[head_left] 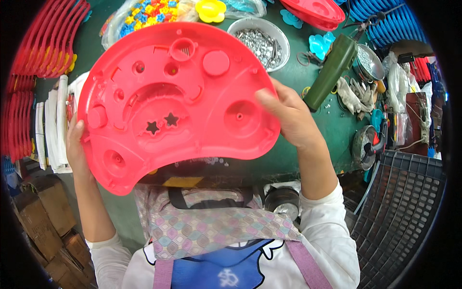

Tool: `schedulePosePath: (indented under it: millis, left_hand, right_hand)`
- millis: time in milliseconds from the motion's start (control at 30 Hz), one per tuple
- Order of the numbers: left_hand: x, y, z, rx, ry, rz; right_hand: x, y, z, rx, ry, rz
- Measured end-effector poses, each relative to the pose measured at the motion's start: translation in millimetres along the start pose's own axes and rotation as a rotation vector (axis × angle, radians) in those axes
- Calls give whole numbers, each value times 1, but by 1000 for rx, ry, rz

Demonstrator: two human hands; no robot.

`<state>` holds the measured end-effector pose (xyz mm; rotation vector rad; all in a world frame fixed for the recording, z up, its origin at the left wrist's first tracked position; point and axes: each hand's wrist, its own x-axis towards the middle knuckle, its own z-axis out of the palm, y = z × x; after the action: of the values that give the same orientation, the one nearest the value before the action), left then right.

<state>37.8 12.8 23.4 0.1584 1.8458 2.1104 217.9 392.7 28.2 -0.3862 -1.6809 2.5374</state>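
Note:
A big red kidney-shaped plastic tray panel (211, 125) is held up above the table edge, its ribbed, hollow side facing me. It has two star-shaped cut-outs, several round holes and raised bosses. My left hand (75, 144) grips its left rim, the fingers partly hidden behind it. At the right rim, my right hand (291, 113) is closed round the edge, thumb on the face and fingers behind. A green power screwdriver (332, 72) hangs tilted just to the right of my right hand.
On the green table (308, 159) stand a white bowl of screws (284, 43), a bag of coloured star pieces (149, 14) and a metal bowl (373, 62). Red panels (48, 38) are stacked left, blue ones (390, 21) far right. A dark plastic crate (404, 207) sits right; cartons (43, 212) lie lower left.

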Motion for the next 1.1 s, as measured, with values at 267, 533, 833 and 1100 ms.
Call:
schedulePosePath:
  millis: [267,533,833,1100]
  left_hand:
    - [-82,-41,-7,-50,-19,-208]
    - [-76,-62,20,458,-3,-79]
    - [-74,-57,22,484,45,-122]
    - [-83,-54,33,763,114,-28]
  right_hand:
    - [-19,13,-3,-316,68,10]
    - [-29,57,-20,-677,240,-44]
    - [-25,61,-15,-915,307,-95]
    - [-23,58,-23,-768,217,-90]
